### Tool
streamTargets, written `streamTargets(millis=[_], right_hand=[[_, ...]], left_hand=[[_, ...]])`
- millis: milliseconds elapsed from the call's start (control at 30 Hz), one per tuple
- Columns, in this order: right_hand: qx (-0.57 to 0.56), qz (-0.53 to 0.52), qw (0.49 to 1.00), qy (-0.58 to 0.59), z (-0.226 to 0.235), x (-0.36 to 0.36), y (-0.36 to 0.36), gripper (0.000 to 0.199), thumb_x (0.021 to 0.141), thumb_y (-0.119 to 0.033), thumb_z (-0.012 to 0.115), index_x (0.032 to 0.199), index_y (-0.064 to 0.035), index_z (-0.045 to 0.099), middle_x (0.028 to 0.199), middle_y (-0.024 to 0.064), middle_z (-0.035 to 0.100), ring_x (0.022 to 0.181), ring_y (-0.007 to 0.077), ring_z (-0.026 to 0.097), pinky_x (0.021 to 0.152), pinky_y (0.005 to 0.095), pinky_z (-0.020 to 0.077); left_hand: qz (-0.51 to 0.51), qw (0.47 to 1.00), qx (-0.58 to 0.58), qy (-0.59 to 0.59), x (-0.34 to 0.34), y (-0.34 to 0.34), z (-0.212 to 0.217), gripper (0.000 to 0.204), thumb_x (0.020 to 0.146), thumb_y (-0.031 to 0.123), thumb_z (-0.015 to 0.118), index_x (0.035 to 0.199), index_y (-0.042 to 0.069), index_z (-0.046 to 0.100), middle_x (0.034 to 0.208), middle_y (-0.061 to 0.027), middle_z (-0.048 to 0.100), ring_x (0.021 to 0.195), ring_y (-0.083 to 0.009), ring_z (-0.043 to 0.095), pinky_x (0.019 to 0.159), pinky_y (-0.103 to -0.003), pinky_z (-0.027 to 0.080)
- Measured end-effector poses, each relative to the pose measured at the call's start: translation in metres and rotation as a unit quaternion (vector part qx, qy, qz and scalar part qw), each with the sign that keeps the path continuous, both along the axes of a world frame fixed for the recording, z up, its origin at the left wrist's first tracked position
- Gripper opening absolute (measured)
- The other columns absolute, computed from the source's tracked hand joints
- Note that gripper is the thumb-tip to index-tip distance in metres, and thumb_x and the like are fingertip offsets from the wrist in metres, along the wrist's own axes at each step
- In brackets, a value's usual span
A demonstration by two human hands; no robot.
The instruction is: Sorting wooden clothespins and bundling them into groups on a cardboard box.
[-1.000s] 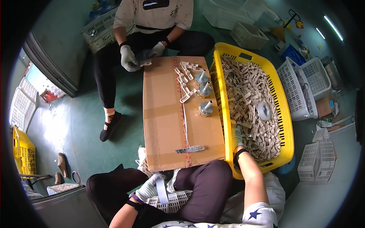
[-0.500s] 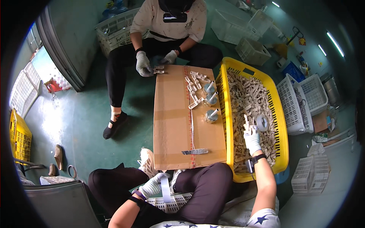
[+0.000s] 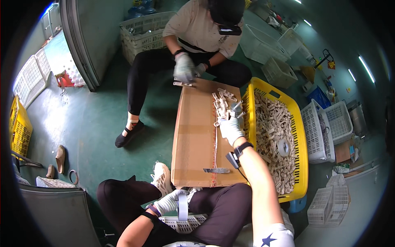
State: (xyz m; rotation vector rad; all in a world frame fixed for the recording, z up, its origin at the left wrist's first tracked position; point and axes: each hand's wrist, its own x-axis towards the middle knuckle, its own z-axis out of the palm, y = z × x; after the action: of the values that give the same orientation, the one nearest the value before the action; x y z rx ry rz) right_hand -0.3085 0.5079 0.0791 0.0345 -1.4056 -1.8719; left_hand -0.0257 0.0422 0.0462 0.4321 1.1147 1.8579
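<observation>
My left hand point(image 3: 168, 202), in a striped work glove, is closed on a roll of pale tape point(image 3: 182, 207) above my lap. My gloved right hand point(image 3: 231, 131) is over the cardboard box point(image 3: 193, 144), its fingers closed around beige plastic clips point(image 3: 219, 119) at the near end of a small pile; fingertips and clips overlap, so how many it holds is unclear. Small bottles with metal nozzles point(image 3: 237, 108) stand just beyond that hand, partly hidden by it. A utility knife point(image 3: 216, 170) lies near the box's front edge.
A yellow basket point(image 3: 302, 144) of beige clips stands right of the box, another tape roll point(image 3: 283, 147) on top of them. Across the box, a co-worker's blurred gloved hand point(image 3: 184, 68) is over a clip point(image 3: 182, 84). A white plastic basket point(image 3: 187, 224) sits between my legs.
My right hand has moved left from the yellow basket to the pile on the box, carrying clips. My left hand keeps the tape. The co-worker's hand has moved, and the whole view has shifted.
</observation>
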Motion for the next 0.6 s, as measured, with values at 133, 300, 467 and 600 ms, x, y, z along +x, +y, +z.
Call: streamTargets(millis=[133,300,467,600], right_hand=[[-0.91,0.156,0.339,-0.18,0.005,-0.004,-0.186,0.047,0.079,-0.01,0.072,0.118,-0.0085,0.045,0.105,0.0112,0.055,0.084,0.0205,0.057,0.069,0.0348,0.0505],[-0.896,0.145,0.389,-0.156,0.088,0.035,-0.208,0.083,0.071,-0.018,0.083,0.139,-0.0093,0.036,0.126,0.0184,0.049,0.112,0.0254,0.051,0.097,0.0344,0.0426],[-0.94,0.267,0.011,-0.213,0.121,0.085,-0.178,0.069,0.081,-0.006,0.072,0.139,-0.0072,0.035,0.127,0.009,0.049,0.108,0.0187,0.053,0.094,0.0329,0.0454],[-0.956,0.235,0.132,-0.116,0.156,0.159,-0.096,0.062,0.085,-0.01,0.067,0.139,-0.0061,0.036,0.119,0.0121,0.054,0.102,0.0182,0.054,0.088,0.0317,0.0462]], left_hand=[[0.066,0.981,-0.125,0.135,0.035,-0.065,0.007,0.046,0.084,0.001,0.068,0.126,0.007,0.05,0.117,-0.007,0.058,0.108,-0.0159,0.055,0.093,-0.031,0.046],[0.039,0.996,-0.072,-0.025,0.033,-0.059,-0.017,0.046,0.085,-0.001,0.067,0.127,0.007,0.05,0.117,-0.0073,0.058,0.106,-0.0161,0.055,0.092,-0.031,0.046],[0.07,0.967,-0.01,-0.245,0.032,-0.059,-0.014,0.03,0.09,-0.002,0.056,0.119,0.003,0.056,0.109,-0.001,0.056,0.1,-0.0109,0.052,0.092,-0.023,0.042],[0.087,0.968,-0.128,0.2,0.02,-0.052,0.033,0.027,0.086,0.001,0.064,0.111,0.006,0.057,0.1,-0.0015,0.059,0.088,-0.0119,0.055,0.083,-0.027,0.047]])
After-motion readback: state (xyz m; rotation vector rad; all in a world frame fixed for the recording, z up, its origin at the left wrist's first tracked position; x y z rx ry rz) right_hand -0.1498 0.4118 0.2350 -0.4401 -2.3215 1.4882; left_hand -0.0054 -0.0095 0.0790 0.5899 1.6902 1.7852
